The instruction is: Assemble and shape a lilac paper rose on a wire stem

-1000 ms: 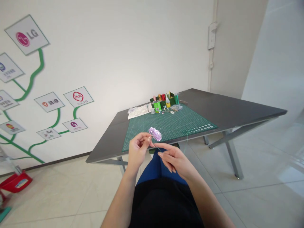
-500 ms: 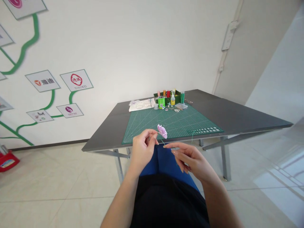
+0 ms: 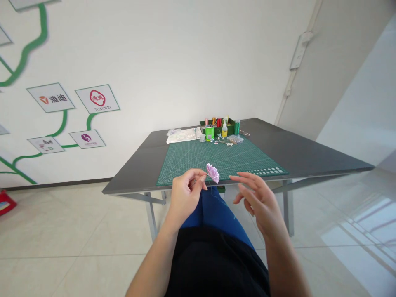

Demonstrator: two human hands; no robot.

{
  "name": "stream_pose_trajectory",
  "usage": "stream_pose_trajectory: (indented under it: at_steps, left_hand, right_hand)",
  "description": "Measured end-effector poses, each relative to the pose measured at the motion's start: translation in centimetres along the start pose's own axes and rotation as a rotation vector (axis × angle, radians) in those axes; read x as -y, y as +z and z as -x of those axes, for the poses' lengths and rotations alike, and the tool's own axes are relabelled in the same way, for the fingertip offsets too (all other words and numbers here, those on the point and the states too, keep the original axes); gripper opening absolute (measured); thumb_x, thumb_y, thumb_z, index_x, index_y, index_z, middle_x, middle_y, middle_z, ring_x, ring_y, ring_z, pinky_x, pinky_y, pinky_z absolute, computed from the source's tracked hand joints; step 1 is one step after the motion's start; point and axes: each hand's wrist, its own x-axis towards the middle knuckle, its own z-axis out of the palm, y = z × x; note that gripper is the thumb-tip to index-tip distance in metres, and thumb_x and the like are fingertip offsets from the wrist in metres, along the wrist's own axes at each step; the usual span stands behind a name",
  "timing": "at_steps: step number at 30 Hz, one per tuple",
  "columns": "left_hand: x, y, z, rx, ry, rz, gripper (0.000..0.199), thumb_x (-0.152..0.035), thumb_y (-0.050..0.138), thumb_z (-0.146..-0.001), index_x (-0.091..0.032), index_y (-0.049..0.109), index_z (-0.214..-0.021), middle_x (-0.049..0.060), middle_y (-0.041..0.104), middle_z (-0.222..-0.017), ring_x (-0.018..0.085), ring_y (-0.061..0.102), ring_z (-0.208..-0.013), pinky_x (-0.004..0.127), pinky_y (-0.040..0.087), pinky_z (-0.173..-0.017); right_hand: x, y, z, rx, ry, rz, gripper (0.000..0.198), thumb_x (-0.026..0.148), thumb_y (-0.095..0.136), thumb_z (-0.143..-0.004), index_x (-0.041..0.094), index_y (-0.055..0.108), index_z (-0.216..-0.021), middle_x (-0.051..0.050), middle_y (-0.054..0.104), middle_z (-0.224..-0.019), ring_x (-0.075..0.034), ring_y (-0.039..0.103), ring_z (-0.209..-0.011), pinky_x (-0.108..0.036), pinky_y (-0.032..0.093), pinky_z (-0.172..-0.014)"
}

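Between the thumb and fingers of my left hand point(image 3: 189, 190) is the thin stem of a pale purple flower point(image 3: 213, 173). The bloom faces right, just above the table's front edge. My right hand point(image 3: 255, 194) is off to the right of the flower, fingers apart and holding nothing. A fine thread seems to hang below the flower over my blue trousers point(image 3: 213, 210); its far end is hard to make out. Beyond both hands, a green cutting mat point(image 3: 198, 159) lies on the dark table point(image 3: 133, 165).
At the mat's back are a bright green can point(image 3: 210, 133), a glue bottle point(image 3: 224, 129), white-handled scissors point(image 3: 229, 144) and a clear flat box point(image 3: 235, 140). Behind them, a dark green box point(image 3: 230, 127) holds thread spools. White sheets point(image 3: 183, 135) lie at the back left.
My right hand has let go of the green thread by the flower and moved right, its fingers spreading. My left hand still holds the flower in nearly the same place.
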Motion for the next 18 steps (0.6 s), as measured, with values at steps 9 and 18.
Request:
stream_pose_trajectory:
  at_steps: [9, 18]
  left_hand:
    - [0.0, 0.1, -0.2, 0.012, 0.015, -0.050, 0.013, -0.028, 0.065, -0.096, -0.018, 0.073, -0.095, 0.001, 0.071, -0.066, 0.015, 0.065, -0.057, 0.024, 0.048, -0.060]
    - [1.1, -0.1, -0.9, -0.047, 0.092, -0.218, 0.010, -0.025, 0.066, -0.095, -0.020, 0.075, -0.093, 0.000, 0.072, -0.065, 0.014, 0.060, -0.052, 0.024, 0.043, -0.059]
  right_hand:
    - [-0.6, 4.7, 1.1, 0.416, 0.158, -0.178, 0.061, 0.051, 0.074, -0.093, 0.018, 0.062, -0.143, -0.003, 0.071, -0.076, -0.012, 0.059, -0.048, -0.019, 0.033, -0.036]
    - [0.7, 3.5, 2.0, 0.361, 0.024, 0.063, 0.049, 0.053, 0.056, -0.103, 0.014, 0.076, -0.124, 0.007, 0.046, -0.047, -0.010, 0.038, -0.040, -0.025, 0.031, -0.045]
